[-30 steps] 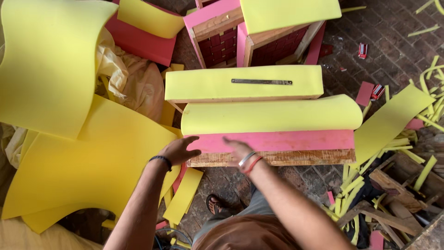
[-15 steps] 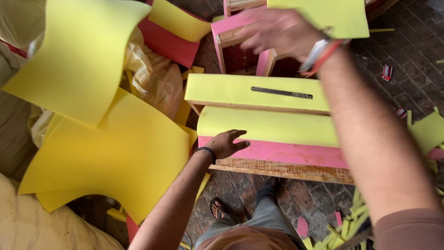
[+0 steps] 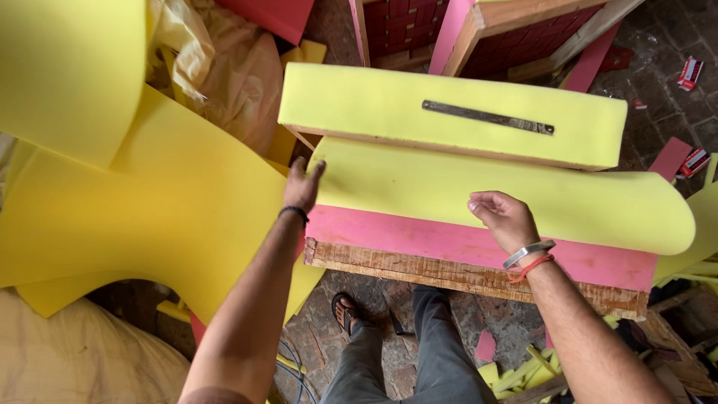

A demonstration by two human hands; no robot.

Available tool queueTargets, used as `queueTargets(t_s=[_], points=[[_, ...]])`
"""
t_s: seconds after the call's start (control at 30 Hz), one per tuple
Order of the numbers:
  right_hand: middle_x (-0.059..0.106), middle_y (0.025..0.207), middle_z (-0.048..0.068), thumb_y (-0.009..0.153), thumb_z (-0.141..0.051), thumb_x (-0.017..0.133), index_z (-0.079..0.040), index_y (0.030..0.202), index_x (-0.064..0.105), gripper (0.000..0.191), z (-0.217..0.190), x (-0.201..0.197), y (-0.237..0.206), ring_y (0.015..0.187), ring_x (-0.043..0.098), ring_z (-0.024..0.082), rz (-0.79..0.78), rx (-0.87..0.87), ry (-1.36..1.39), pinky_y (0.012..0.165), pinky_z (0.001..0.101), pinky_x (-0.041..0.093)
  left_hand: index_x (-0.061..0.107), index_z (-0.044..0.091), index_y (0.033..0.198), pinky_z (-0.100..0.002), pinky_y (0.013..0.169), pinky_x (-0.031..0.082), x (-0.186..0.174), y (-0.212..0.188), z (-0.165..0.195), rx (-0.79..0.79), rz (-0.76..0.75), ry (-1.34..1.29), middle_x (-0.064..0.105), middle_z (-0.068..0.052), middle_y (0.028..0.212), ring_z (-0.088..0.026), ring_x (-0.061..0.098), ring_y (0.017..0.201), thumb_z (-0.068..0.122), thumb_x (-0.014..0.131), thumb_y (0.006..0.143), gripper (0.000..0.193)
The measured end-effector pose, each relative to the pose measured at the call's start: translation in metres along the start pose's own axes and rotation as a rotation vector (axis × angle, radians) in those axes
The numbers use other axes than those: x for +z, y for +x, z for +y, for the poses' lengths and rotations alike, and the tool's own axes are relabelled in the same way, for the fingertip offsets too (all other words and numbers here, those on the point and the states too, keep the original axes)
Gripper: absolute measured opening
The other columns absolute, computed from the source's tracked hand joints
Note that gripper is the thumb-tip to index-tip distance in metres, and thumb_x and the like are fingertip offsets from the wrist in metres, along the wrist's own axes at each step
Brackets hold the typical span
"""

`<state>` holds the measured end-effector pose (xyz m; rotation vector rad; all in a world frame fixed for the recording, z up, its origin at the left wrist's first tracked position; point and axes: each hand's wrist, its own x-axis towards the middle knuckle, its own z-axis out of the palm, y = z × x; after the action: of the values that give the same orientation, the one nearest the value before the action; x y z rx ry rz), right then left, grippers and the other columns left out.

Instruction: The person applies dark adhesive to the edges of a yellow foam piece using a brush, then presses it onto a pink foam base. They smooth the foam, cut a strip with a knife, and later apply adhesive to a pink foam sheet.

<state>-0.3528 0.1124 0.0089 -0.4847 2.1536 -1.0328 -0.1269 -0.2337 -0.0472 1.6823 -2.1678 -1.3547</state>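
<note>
Head view looks down on a yellow foam sheet (image 3: 508, 196), thick, soft-edged and rounded at its right end, draped across a pink foam layer (image 3: 449, 243) on a rough wooden frame (image 3: 464, 277). The left hand (image 3: 303, 187) lies flat with fingers spread against the sheet's left end, at about nine o'clock, gripping nothing. The right hand (image 3: 505, 217) rests on the sheet's near edge toward six o'clock, fingers loosely curled; whether it pinches the foam is hard to tell. At twelve o'clock sits a second foam block (image 3: 359, 105) with a dark metal strip (image 3: 488, 117) on top.
</note>
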Motion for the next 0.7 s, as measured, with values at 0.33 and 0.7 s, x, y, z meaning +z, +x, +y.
queueTargets(t_s=[0.33,0.7], points=[[0.075,0.109,0.007,0.104,-0.022,0.068,-0.011,0.113,0.071,0.016,0.048,-0.017,0.007,0.100,0.071,0.015,0.259,-0.077,0.144,0.083,0.0317,0.060,0.058,-0.018,0.133,-0.043,0.119,0.037,-0.029,0.032,-0.086,-0.060,-0.514,-1.032,0.076,-0.024,0.121,-0.031,0.065,0.123,0.069,0.029,0.103,0.096],[0.026,0.161,0.040,0.051,-0.036,0.091,-0.003,0.161,0.025,0.133,-0.031,-0.079,-0.022,0.151,0.020,0.048,0.216,-0.687,-0.859,0.120,0.0607,0.025,0.068,0.006,0.126,-0.049,0.107,0.044,-0.109,-0.021,-0.055,0.076,-0.623,-0.238,0.070,-0.016,0.127,-0.027,0.061,0.119,0.036,0.060,0.094,0.044]])
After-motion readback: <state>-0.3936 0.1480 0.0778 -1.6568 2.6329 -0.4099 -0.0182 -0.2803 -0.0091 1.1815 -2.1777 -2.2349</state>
